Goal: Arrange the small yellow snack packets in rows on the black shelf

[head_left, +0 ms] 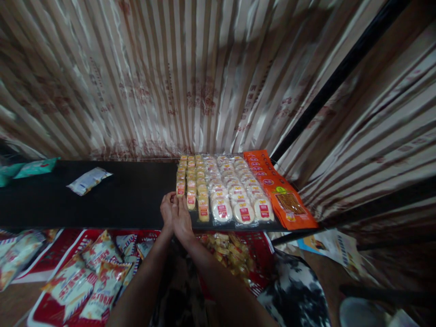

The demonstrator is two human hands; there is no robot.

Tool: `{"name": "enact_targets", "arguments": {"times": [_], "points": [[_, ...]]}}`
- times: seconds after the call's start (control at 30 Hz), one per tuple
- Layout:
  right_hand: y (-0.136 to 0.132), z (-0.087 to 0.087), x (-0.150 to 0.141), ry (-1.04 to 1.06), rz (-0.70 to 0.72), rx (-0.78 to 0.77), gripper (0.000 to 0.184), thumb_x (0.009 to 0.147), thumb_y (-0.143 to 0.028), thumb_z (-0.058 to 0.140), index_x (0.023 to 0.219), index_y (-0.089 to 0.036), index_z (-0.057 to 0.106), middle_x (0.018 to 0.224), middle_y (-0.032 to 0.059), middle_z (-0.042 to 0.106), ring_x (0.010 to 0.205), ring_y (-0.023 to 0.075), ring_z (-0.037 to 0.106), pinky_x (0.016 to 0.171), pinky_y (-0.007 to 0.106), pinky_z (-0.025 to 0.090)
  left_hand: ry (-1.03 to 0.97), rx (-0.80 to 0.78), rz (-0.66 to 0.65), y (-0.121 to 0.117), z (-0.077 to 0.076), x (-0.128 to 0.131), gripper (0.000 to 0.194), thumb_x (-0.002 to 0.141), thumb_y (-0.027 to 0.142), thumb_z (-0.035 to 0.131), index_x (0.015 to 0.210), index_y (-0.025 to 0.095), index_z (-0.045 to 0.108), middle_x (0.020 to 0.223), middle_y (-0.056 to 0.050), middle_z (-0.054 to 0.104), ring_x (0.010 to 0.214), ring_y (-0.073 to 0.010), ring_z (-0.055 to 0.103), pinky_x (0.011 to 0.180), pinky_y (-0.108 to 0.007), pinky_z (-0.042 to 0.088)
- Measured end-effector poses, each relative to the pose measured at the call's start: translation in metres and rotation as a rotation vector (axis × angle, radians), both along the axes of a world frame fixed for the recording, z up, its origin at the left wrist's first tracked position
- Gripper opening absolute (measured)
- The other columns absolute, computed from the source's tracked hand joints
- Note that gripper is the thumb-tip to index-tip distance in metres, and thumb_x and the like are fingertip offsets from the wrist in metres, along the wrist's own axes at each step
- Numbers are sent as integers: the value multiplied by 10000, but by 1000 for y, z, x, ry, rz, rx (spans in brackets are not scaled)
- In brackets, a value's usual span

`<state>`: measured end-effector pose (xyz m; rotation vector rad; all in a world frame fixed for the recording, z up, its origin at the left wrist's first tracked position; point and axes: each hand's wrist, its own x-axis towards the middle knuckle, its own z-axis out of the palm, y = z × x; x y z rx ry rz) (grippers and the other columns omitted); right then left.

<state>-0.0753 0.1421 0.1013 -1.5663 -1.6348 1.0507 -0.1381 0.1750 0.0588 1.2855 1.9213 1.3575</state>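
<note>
Baskets, below: two red baskets (51, 313) (262, 254) are seen flanking the forearms; at least three large snack bags (105, 290) are held in the left one, small yellow packets (233, 254), too heaped to count, in the right.
Front edge: the black shelf (129, 213) is crossed at its near edge by both wrists; its dark surface is exposed from the left hand (166, 211) leftward to one white packet (89, 180).
Fingers: held narrow, the hands side by side; whether anything is pinched cannot be told.
Yellow packs: three columns of yellow packs (203, 206) are laid front to back; the leftmost column's front end is met by the fingertips of the right hand (182, 220), the left fingers being just beside.
Round packs: three columns of round packs (221, 210) are set right of the yellow ones, well apart from the fingers.
Orange bags: overlapped along the right end; orange bags (289, 204) cannot be counted exactly.
Back edge: bordered by a striped sheet (190, 91).
</note>
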Motion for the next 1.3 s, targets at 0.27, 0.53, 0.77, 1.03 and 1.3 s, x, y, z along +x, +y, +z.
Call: {"name": "enact_targets", "arguments": {"times": [0.27, 0.53, 0.77, 1.03, 1.3], "points": [[-1, 0, -1, 11, -27, 48, 473, 905, -217, 296, 1343, -67, 393, 1461, 143, 277, 1373, 210, 180, 1115, 397, 198, 14, -17, 4, -2, 5, 1, 248, 783, 246, 462, 964, 168, 614, 938, -68, 602, 829, -166, 584, 771, -278, 477], [-1, -5, 0, -3, -12, 77, 479, 902, -217, 297, 1345, -59, 387, 1467, 148, 262, 1371, 220, 187, 1105, 397, 213, 10, -23, 19, -1, 3, -1, 245, 774, 252, 468, 957, 159, 603, 966, -76, 594, 855, -180, 573, 797, -302, 466], [-1, -20, -6, 26, -66, 188, 447, 891, -221, 330, 1309, -123, 456, 1401, 119, 394, 1303, 237, 341, 1056, 408, 312, -80, 30, 50, 1, -6, -1, 205, 768, 241, 478, 910, 171, 609, 914, -60, 596, 839, -175, 579, 762, -289, 474], [-6, -20, 1, 21, -13, 247, 459, 891, -251, 339, 1321, -132, 441, 1379, 95, 432, 1329, 204, 290, 1090, 384, 260, 31, 28, 4, -1, -6, 0, 220, 804, 221, 439, 932, 185, 613, 952, -81, 613, 860, -192, 581, 763, -305, 454], [-12, -23, 13, -9, -23, 320, 430, 881, -234, 341, 1268, -125, 493, 1283, 96, 520, 1249, 185, 396, 1063, 343, 293, 55, 16, -3, -16, 3, 12, 229, 787, 224, 441, 950, 174, 594, 931, -63, 626, 858, -181, 589, 778, -296, 467]]}}
